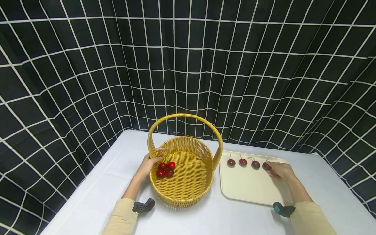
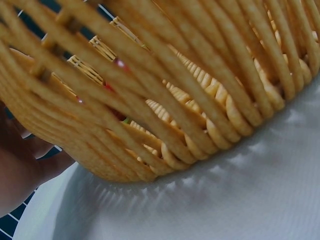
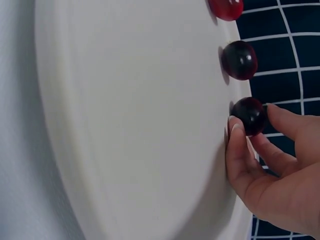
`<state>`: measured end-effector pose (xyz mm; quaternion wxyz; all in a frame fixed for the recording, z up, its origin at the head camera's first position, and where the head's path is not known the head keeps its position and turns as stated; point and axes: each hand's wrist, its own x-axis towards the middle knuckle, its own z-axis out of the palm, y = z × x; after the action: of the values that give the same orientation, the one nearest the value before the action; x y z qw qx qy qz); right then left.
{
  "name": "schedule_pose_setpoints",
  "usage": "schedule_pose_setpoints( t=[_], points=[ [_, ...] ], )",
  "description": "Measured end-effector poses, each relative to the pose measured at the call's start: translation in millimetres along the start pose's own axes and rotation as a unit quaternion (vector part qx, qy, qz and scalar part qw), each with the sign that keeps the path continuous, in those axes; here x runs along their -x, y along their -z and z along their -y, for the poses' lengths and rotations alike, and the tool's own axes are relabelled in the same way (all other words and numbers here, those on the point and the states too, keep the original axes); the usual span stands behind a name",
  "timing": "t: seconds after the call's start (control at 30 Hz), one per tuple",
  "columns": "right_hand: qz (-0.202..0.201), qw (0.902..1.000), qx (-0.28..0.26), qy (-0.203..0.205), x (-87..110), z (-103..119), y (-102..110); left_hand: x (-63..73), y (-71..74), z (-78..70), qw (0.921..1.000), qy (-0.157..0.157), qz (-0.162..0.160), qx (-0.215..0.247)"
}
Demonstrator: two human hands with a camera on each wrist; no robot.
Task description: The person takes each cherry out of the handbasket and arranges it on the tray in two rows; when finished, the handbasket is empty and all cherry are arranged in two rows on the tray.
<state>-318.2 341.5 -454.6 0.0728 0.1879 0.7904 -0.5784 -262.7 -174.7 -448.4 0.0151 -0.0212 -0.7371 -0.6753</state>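
On the white tabletop: yellow woven basket, upright, with arched handle; judged light for its bulk, stiff in the hoop, slightly springy in the weave, so best taken at rim or handle. Just beside, to the right: cream tray, flat and shallow-lipped; probably rigid and smooth, with little to stop round items. At basket's left rim, by the handle foot: left hand, fingers closed on the edge, one digit over the inner side, remainder partly hidden; exact wrap, cannot tell. Toward the tray's far right: right hand, fingers bent in, spread only as wide as one fruit. Between its fingertips: dark held cherry, pinched at the sides; lifted or resting on the tray, cannot tell. In line to its left: three cherries, apart from one another. Against basket's left inner side: four cherries, clustered close. All glossy; presumably light, firm, slippery, quick to roll. Best hold: opposed fingertips around the widest part, gentle pressure. Smallest, thin stems on the tray fruit: likely weak, poor for gripping.
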Motion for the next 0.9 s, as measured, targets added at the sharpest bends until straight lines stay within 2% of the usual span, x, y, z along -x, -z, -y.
schedule_pose_setpoints(
  t=[0.13, 0.43, 0.67, 0.9],
  points=[
    [0.000, 1.0000, 0.005, -0.006, -1.2, 0, 0, -7.9, 1.1, 14.5, 0.9999, -0.008, -0.011, -0.001],
    [0.004, 1.0000, -0.007, -0.002, 0.5, -1, 2, -8.3, 0.4, 14.7, 0.9999, -0.004, -0.013, 0.005],
    [0.040, 0.9963, -0.074, -0.017, 2.1, -5, 12, -8.4, 0.7, 14.8, 0.9999, -0.006, -0.011, -0.001],
    [0.054, 0.9913, -0.116, -0.029, 9.3, -8, 24, -8.6, -0.1, 15.6, 0.9999, -0.008, -0.014, 0.003]
  ],
)
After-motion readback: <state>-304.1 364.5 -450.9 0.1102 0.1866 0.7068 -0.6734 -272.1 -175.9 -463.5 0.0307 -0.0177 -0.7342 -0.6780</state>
